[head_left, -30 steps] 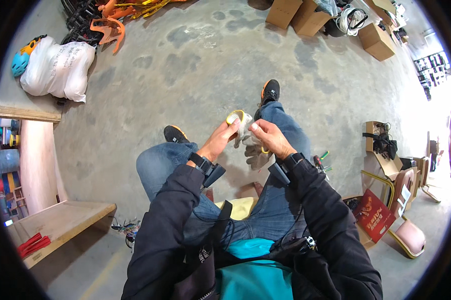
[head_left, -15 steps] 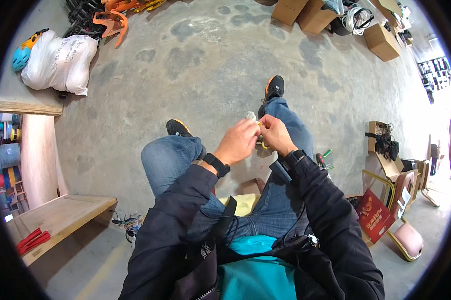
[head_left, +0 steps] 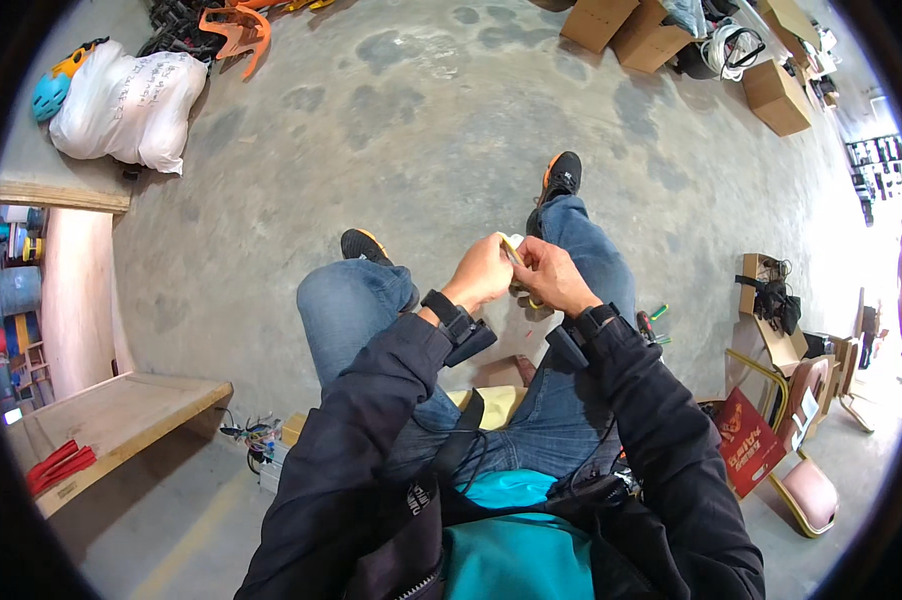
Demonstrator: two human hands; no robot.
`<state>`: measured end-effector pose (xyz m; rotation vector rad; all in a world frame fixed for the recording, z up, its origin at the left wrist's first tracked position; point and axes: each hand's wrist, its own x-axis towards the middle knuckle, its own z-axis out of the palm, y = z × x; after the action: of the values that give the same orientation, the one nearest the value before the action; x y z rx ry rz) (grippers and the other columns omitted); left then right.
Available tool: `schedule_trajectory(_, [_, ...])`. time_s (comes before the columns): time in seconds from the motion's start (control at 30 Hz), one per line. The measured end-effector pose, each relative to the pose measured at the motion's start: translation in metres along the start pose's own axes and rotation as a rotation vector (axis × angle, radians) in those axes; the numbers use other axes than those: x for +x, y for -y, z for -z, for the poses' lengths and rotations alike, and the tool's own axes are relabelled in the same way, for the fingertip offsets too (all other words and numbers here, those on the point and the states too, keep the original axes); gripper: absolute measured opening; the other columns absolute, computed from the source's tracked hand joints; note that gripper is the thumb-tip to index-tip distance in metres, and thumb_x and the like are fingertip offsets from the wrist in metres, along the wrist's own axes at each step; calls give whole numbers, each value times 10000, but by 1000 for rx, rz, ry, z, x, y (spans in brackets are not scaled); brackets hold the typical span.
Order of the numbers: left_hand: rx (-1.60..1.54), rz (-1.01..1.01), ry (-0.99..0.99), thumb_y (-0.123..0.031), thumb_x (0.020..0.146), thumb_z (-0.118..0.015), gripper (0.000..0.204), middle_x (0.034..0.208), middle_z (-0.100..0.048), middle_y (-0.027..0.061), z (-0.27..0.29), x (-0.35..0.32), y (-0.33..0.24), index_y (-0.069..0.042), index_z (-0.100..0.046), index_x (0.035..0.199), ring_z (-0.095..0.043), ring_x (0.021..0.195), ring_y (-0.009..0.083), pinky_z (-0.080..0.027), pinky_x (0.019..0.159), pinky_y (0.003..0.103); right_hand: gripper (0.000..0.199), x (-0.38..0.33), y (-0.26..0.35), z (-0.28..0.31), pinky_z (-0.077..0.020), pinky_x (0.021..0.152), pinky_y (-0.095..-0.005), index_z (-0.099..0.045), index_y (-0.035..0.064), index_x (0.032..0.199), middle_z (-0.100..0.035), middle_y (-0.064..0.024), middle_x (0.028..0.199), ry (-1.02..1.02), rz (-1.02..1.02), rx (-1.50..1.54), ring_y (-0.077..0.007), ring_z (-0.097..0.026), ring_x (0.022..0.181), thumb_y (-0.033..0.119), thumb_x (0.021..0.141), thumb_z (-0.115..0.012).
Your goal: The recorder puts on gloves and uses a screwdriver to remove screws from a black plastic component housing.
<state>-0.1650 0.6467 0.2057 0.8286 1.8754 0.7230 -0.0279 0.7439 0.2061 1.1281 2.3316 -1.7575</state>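
At mid-view, the left hand (head_left: 483, 273) is pinching what is probably a yellow-edged knit glove (head_left: 512, 251), largely hidden between both hands; the right hand (head_left: 559, 281) is gripping its edge. That edge is relying on both pinches: if either loosens, it could slip free.

yellow-edged glove (head_left: 512, 252) mostly hidden; cardboard box (head_left: 597, 24) cut off at top

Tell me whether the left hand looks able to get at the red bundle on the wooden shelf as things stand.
Probably not without leaning over: the left hand is busy with the yellow-edged glove, and the red bundle lies well off to the left, though nothing visible covers it.
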Motion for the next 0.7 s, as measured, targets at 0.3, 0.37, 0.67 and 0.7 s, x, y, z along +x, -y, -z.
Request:
schedule_trajectory(0.3, [-1085, 57, 67, 84, 860, -450, 325, 941, -679, 56, -4, 15, 16, 65, -703, 1063, -600, 821, 144, -462, 741, 269, 176, 1, 20, -5, -514, 643, -357, -648, 19, 960, -674, -118, 767, -144, 42, -24, -188, -636, 683, 177, 921, -714])
schedule_trajectory(0.37, [-1071, 126, 126, 87, 886, -451, 331, 1001, -687, 62, -7, 20, 20, 80, -686, 1120, -607, 889, 146, -459, 811, 244, 175, 2, 26, 0, -515, 644, -354, -652, 12, 970, -680, -114, 776, -175, 45, 7, -183, -636, 686, 172, 929, -709])
schedule_trajectory(0.67, [-217, -333, 74, -86, 1003, -540, 217, 1065, -749, 103, -27, 28, 32, -5, -701, 1125, -689, 938, 233, -541, 807, 403, 168, 2, 30, -4, -502, 662, -323, -631, 9, 1013, -636, -52, 780, -67, 97, 77, -141, -594, 710, 162, 965, -682])
schedule_trajectory(0.7, [-502, -126, 134, -55, 986, -540, 208, 1058, -744, 98, -17, 35, 31, -13, -697, 1115, -689, 927, 228, -540, 796, 394, 168, 3, 32, -3, -485, 640, -301, -622, 14, 1026, -623, -34, 776, -26, 59, 126, -107, -573, 706, 170, 987, -669])
